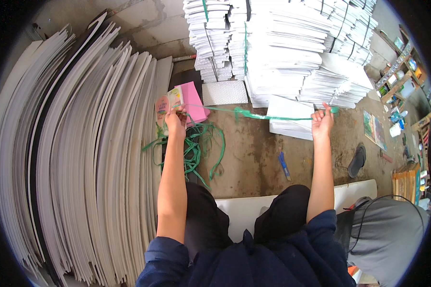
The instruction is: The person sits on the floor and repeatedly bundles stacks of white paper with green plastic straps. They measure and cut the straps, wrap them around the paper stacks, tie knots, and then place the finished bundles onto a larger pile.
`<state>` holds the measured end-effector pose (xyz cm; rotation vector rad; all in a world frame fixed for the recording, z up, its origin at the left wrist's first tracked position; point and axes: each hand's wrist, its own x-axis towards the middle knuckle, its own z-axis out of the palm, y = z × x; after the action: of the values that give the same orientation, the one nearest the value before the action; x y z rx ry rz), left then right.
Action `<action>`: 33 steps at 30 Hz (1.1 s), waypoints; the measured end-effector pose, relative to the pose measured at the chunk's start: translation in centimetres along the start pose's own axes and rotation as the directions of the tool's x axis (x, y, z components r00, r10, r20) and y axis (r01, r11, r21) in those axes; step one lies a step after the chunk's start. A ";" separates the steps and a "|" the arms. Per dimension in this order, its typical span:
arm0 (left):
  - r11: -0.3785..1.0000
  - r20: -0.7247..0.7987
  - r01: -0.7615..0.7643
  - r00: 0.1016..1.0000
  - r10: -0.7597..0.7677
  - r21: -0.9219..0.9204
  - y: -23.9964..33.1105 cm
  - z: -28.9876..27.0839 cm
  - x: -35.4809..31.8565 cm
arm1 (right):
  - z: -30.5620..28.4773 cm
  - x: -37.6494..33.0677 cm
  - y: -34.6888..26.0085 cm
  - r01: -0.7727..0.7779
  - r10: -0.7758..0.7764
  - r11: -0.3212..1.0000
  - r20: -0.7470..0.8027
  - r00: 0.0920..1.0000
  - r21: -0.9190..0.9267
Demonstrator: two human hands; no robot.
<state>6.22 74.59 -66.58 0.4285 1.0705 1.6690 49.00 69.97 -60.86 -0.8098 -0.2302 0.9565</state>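
A thin green plastic strap (254,115) stretches between my two hands, partly bunched near its middle. My left hand (175,122) is closed on its left part, beside a pink block (192,98) and a printed package (167,101). At the other end, my right hand (322,123) is closed on the strap, with a short green tail past the fingers. Behind that hand lies a small pile of white sheets (288,125) on the floor; the strap passes over it. A loose tangle of green strap (192,148) lies by my left forearm.
Tall white sheets (96,158) stand on edge along the left. Strapped white stacks (282,48) rise at the back. A blue utility knife (284,166) and a dark slipper (357,160) lie on the floor (246,165). Cluttered shelves (407,81) stand far right.
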 end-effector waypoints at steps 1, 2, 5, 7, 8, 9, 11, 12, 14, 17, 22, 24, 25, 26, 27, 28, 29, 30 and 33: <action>0.999 -0.018 0.034 0.999 -0.035 -0.038 -0.4 -0.8 0.4 | -0.8 0.8 0.0 0.035 -0.037 0.998 -0.027 0.999 -0.045; 0.995 -0.035 0.067 0.997 -0.069 -0.076 -0.6 -1.3 0.5 | -1.8 1.7 -0.1 0.070 -0.075 0.993 -0.052 0.996 -0.092; 0.997 -0.224 0.052 0.974 -0.037 0.060 -1.5 -3.0 0.2 | -4.3 4.5 0.3 0.079 -0.112 0.980 -0.178 0.978 -0.183; 0.960 -0.297 0.026 0.953 0.060 0.277 -2.0 -5.0 0.0 | -6.2 5.8 -0.5 0.096 -0.181 0.949 -0.272 0.945 -0.299; 0.927 -0.326 0.019 0.939 0.113 0.375 -2.1 -5.4 -0.3 | -7.8 6.7 -1.4 0.118 -0.241 0.923 -0.312 0.919 -0.367; 0.883 -0.347 0.006 0.921 0.178 0.469 -2.0 -5.9 -0.4 | -9.0 7.2 -2.1 0.146 -0.307 0.896 -0.346 0.887 -0.420; 0.865 -0.398 0.037 0.897 0.192 0.500 -2.2 -9.0 0.8 | -11.5 8.4 -3.7 0.162 -0.403 0.836 -0.385 0.830 -0.524; 0.818 -0.411 0.058 0.883 0.226 0.573 -2.6 -9.5 0.9 | -13.0 8.6 -4.3 0.150 -0.442 0.800 -0.403 0.801 -0.580; 0.710 -0.426 0.065 0.837 0.344 0.701 -2.1 -11.8 1.4 | -13.1 6.3 -4.1 0.118 -0.493 0.759 -0.446 0.747 -0.641; 0.498 -0.279 0.080 0.898 0.339 0.863 -2.5 -12.0 2.0 | -12.4 5.2 -3.3 0.125 -0.492 0.740 -0.405 0.771 -0.661; 0.385 0.025 -0.143 0.955 0.296 0.912 -4.1 -6.6 1.1 | -9.4 6.1 -3.3 0.274 -0.397 0.713 -0.050 0.916 -0.646; 0.277 0.111 -0.217 0.929 0.353 0.936 -4.0 -5.8 0.2 | -6.5 5.2 -3.7 0.373 -0.426 0.667 0.081 0.901 -0.645; 0.261 0.154 -0.269 0.909 0.388 0.927 -3.8 -5.8 0.2 | -6.4 5.4 -4.4 0.469 -0.537 0.524 0.151 0.830 -0.711; 0.243 0.192 -0.315 0.886 0.421 0.917 -3.6 -6.2 0.4 | -7.0 6.2 -5.2 0.541 -0.624 0.363 0.233 0.746 -0.759; 0.224 0.229 -0.359 0.862 0.453 0.906 -3.5 -6.6 0.6 | -7.6 6.9 -6.1 0.588 -0.689 0.189 0.321 0.650 -0.786; 0.311 0.186 -0.348 0.874 0.448 0.885 -3.4 -6.0 0.2 | -9.6 7.7 -7.4 0.526 -0.776 -0.079 0.384 0.501 -0.847; 0.306 0.146 -0.332 0.853 0.502 0.892 -3.1 -6.6 0.4 | -10.9 7.6 -8.0 0.473 -0.784 -0.100 0.362 0.505 -0.875; 0.300 0.100 -0.311 0.826 0.555 0.902 -2.7 -7.7 0.6 | -12.0 7.2 -7.9 0.419 -0.788 -0.118 0.342 0.512 -0.900; 0.281 0.048 -0.264 0.801 0.596 0.923 -2.2 -10.0 1.0 | -14.1 5.8 -6.8 0.160 -0.793 0.070 0.043 0.607 -0.985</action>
<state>-0.14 71.20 -73.96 1.3232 2.2959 1.4610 63.84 65.22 -66.82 -1.9500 -0.6001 -0.3459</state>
